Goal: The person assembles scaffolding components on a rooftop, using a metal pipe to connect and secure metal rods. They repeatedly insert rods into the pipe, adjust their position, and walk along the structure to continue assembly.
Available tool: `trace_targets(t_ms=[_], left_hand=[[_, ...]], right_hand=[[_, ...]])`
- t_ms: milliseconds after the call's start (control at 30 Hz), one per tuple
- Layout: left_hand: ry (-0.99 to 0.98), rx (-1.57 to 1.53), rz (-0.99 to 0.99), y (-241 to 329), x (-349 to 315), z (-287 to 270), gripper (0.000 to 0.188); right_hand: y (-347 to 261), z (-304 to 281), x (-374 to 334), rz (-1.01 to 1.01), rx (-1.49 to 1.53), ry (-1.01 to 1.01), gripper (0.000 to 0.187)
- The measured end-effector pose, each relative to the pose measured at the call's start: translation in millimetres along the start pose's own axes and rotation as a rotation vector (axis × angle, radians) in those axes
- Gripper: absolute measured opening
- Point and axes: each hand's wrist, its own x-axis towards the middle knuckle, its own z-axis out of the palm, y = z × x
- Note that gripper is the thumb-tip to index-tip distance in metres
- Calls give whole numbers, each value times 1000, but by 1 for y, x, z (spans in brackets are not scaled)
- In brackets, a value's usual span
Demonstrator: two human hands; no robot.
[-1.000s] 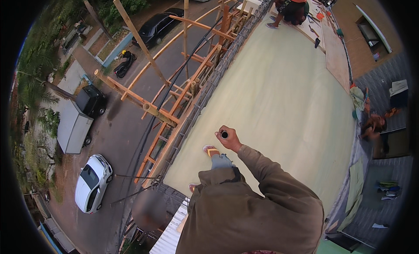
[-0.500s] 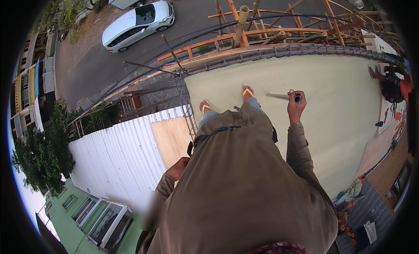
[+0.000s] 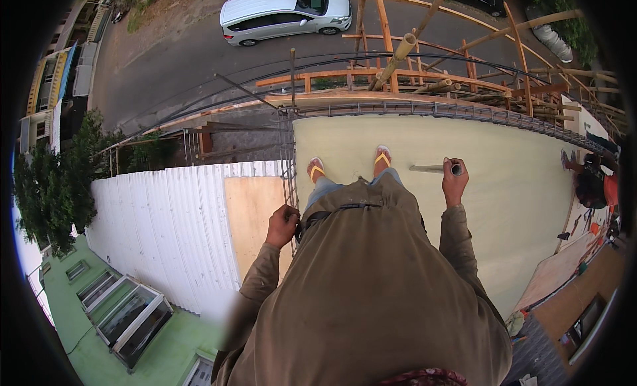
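My right hand (image 3: 454,185) is closed around a grey pipe (image 3: 426,168), its round open end facing up beside my thumb. The pipe's far end points down over the pale yellowish deck (image 3: 504,207) I stand on. My left hand (image 3: 283,225) is curled beside my left hip, near the dark belt (image 3: 332,212) over my brown shirt. Its fingers are bent together, and whatever lies between them is too small to make out. Both feet, in sandals with yellow straps (image 3: 383,158), stand near the deck's far left corner.
A steel rebar cage (image 3: 424,109) runs along the deck's far edge, another (image 3: 286,154) along its left. Beyond are timber and bamboo scaffolding (image 3: 401,54) and a road with a white car (image 3: 285,14). White corrugated sheeting (image 3: 159,220) lies left. Another person (image 3: 594,187) crouches at far right.
My left hand has risen from low at my side to beside my hip, more in sight. My right hand still holds the pipe. The view has shifted, so the car appears farther right.
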Motion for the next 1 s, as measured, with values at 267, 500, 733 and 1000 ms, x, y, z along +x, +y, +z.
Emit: trace_targets(t_ms=[267, 500, 733, 1000], left_hand=[[43, -94, -143, -81, 38, 7, 12], [254, -253, -618, -188, 60, 10, 16], [206, -387, -463, -156, 69, 13, 18], [149, -450, -386, -122, 86, 15, 21]], right_hand=[[-8, 10, -3, 21, -4, -201, 11], [-21, 19, -13, 20, -33, -312, 7], [-11, 26, -22, 5, 12, -418, 8], [-35, 13, -18, -26, -119, -394, 6]])
